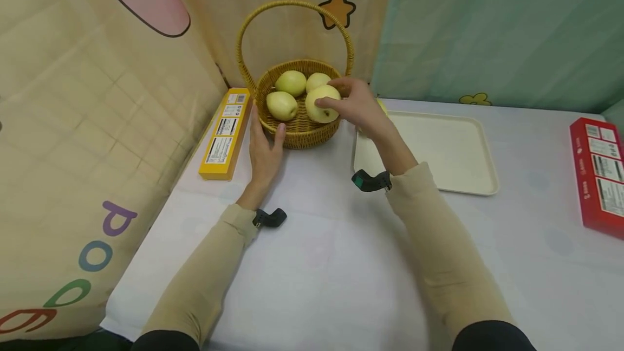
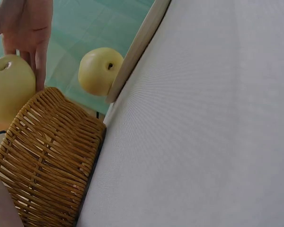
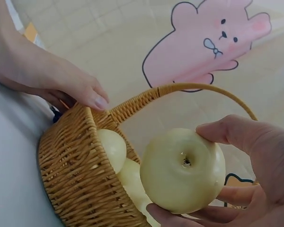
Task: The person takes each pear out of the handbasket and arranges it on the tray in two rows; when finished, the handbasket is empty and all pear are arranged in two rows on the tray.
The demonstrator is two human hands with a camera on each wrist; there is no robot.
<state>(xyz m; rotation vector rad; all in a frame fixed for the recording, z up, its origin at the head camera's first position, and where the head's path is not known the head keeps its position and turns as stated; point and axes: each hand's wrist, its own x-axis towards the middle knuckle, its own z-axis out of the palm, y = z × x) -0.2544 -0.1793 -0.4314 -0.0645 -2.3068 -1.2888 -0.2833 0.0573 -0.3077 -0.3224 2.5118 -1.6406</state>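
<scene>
My right hand [image 1: 358, 107] holds a pale yellow pear [image 1: 323, 104] between thumb and fingers, over the right side of the wicker basket [image 1: 304, 140]. In the right wrist view the dimpled end of this pear [image 3: 182, 170] faces the camera. More pears [image 1: 281, 106] lie inside the basket, whose tall handle [image 1: 291, 3] arches above them. My left hand [image 1: 264, 156] rests against the basket's front left side, fingers extended along the outside and thumb at the front rim. Another pear [image 2: 100, 71] sits at the tray's edge, mostly hidden behind my right hand in the head view.
A cream tray [image 1: 448, 145] lies right of the basket on the white tablecloth [image 1: 312, 264]. A yellow box [image 1: 226, 134] stands close to the basket's left, and a red box [image 1: 602, 177] at the far right. Printed curtains [image 1: 487, 26] border the table's back and left.
</scene>
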